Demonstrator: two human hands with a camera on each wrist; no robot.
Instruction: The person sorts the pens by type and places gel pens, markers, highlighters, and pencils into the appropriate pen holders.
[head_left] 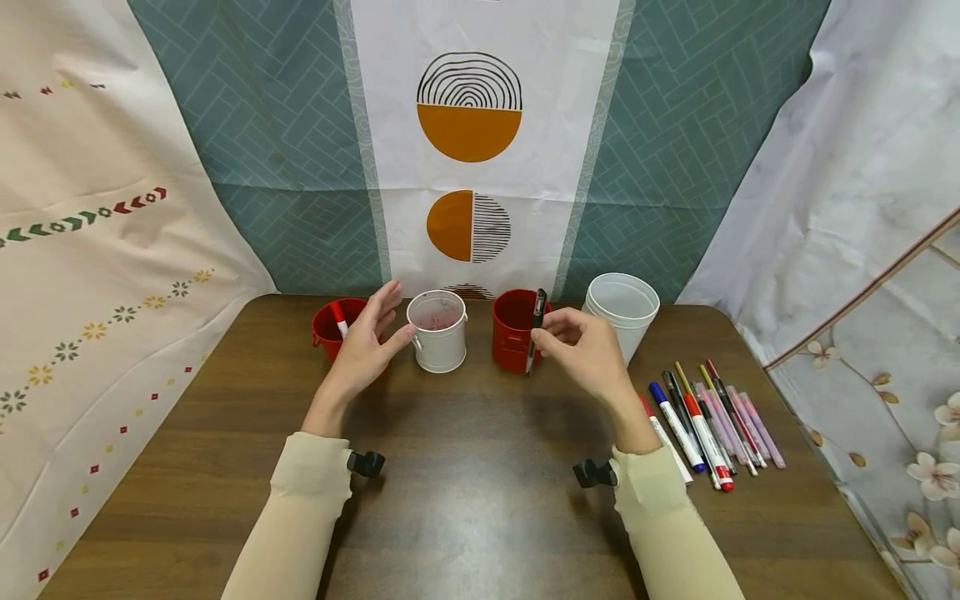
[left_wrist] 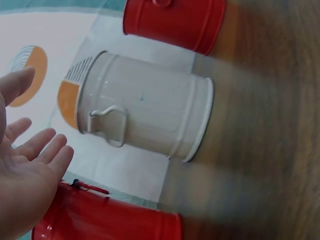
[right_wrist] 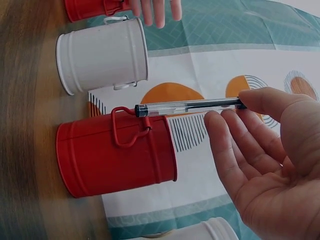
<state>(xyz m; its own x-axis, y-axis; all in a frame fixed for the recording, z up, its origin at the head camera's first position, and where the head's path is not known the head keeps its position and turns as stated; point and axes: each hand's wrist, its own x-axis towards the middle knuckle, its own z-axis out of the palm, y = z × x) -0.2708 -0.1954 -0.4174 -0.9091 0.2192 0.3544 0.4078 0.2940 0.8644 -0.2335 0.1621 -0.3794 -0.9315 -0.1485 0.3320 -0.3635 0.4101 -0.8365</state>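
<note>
Between thumb and fingertips my right hand (head_left: 590,343) pinches a clear-barrelled pen with a black cap (head_left: 538,310). The pen hangs upright in front of the right red bucket (head_left: 510,352); in the right wrist view its lower end (right_wrist: 140,110) overlaps that bucket's wire handle (right_wrist: 125,132). My left hand (head_left: 365,343) is held up with fingers extended and nothing in it, between the left red bucket (head_left: 324,333) and the white bucket (head_left: 441,348). A red-capped marker (head_left: 339,319) leans inside the left red bucket, which the left hand partly covers.
A taller white plastic tub (head_left: 622,302) stands at the back right, partly behind the right hand. Right of my right forearm lie several markers, pens and pencils (head_left: 708,425) on the wooden table (head_left: 465,500). Fabric hangings (head_left: 480,125) close off the back and sides.
</note>
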